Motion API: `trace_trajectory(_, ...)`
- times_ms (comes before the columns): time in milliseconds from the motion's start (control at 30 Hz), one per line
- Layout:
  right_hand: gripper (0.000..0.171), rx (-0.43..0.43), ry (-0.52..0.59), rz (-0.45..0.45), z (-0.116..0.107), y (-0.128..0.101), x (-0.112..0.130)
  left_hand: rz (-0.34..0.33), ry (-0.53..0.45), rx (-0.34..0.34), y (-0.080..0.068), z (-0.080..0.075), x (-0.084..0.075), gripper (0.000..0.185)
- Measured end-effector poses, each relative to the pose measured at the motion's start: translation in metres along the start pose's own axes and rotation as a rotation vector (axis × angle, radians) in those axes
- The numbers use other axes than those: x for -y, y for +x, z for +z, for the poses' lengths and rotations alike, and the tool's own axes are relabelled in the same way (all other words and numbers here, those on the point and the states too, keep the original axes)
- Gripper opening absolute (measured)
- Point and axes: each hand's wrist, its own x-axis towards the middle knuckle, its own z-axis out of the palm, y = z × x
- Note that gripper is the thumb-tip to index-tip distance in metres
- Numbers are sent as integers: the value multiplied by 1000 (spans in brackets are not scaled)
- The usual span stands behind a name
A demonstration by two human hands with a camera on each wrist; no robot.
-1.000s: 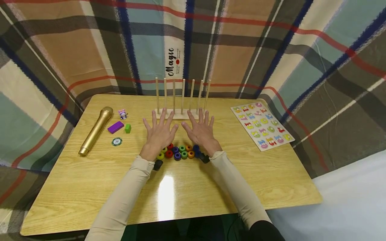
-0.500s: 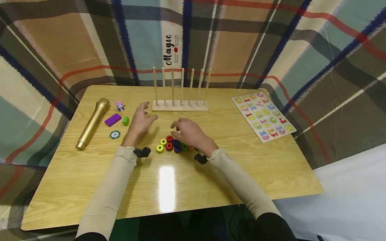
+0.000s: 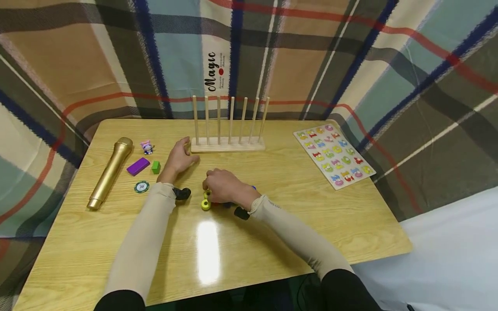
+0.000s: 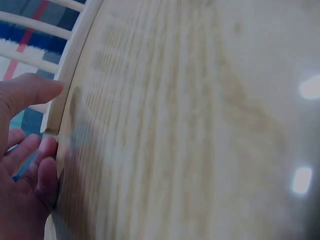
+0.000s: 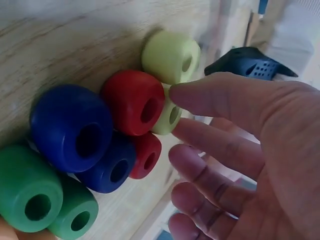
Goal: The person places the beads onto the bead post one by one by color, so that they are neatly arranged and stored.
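Note:
My right hand [image 3: 212,188] is curled over a cluster of coloured beads [image 3: 218,203] in mid-table. In the right wrist view its thumb and index fingertip [image 5: 176,126] close on a pale yellow bead [image 5: 165,120], with red [image 5: 131,102], blue [image 5: 70,127] and green [image 5: 27,190] beads beside it. Another yellow bead [image 3: 205,204] lies just left of the hand. My left hand [image 3: 183,155] rests on the table at the left end of the wooden peg rack [image 3: 227,146]. Its relaxed thumb and fingers [image 4: 42,160] touch the base's end [image 4: 67,105].
On the left of the wooden table [image 3: 272,224] lie a gold microphone [image 3: 109,172], a purple block [image 3: 138,166], a green cube [image 3: 156,166], a small figure [image 3: 147,147] and a round chip [image 3: 142,187]. A number puzzle board [image 3: 334,155] lies at the right. Plaid cloth hangs behind.
Both hands lay flat and spread over the beads. The left hand went up-left to the rack's end. The right hand curled down onto the beads and moved left.

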Motion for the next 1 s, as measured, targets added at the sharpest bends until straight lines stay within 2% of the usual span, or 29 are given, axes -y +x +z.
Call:
trace_trajectory(233,26,-2,-8,-26,0,8,3,-26,99,-63,3,-5,1,78)
trace_trajectory(433,26,-93,23,-53,-12,17,0,-29,117,-108,2,-5,5,72)
trace_trajectory(533,29,-197,126,-23,-40,20,-11,-28,110,-122,3,-3,7,69)
trace_trajectory(633,26,-363,249,30,-88,28,-29,-30,103,-136,4,0,9,66)
trace_trajectory(767,25,-539,290,112,-147,47,-53,-49,101,-150,6,4,10,63)
trace_trajectory(867,30,-546,258,175,-170,63,-66,-56,96,-161,6,6,10,63)
trace_trajectory(1000,34,-501,244,215,-181,78,-72,-47,72,-176,7,9,10,62)
